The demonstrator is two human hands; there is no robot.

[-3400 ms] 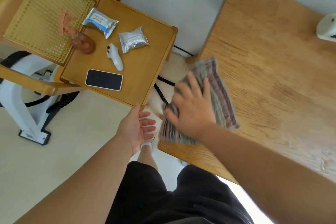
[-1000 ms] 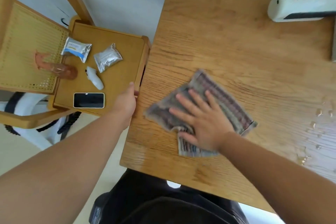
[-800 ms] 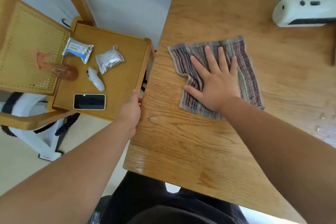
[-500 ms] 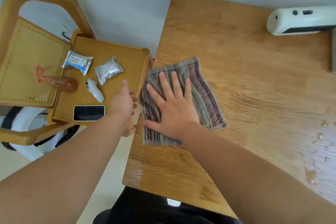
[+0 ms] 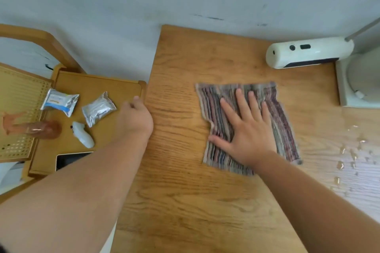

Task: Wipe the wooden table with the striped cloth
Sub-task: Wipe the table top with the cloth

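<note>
The striped cloth (image 5: 273,107) lies spread flat near the middle of the wooden table (image 5: 185,201). My right hand (image 5: 245,131) presses on it with straight, spread fingers that point toward the wall. The cloth looks blurred at its edges. My left hand (image 5: 134,118) sits at the table's left edge, over the right edge of the wooden chair seat (image 5: 115,139). Its fingers curl under and are hidden, so I cannot tell whether it holds that edge. Water droplets (image 5: 349,156) dot the table right of the cloth.
A white device (image 5: 308,52) lies at the table's back right, next to a pale base (image 5: 347,92) at the right edge. The chair seat carries two foil packets (image 5: 98,108), an amber spray bottle (image 5: 35,128), a white controller (image 5: 83,134) and a phone (image 5: 70,159).
My right hand has slid the cloth from the table's left edge rightward toward the middle. My left hand has stayed by the chair seat's edge.
</note>
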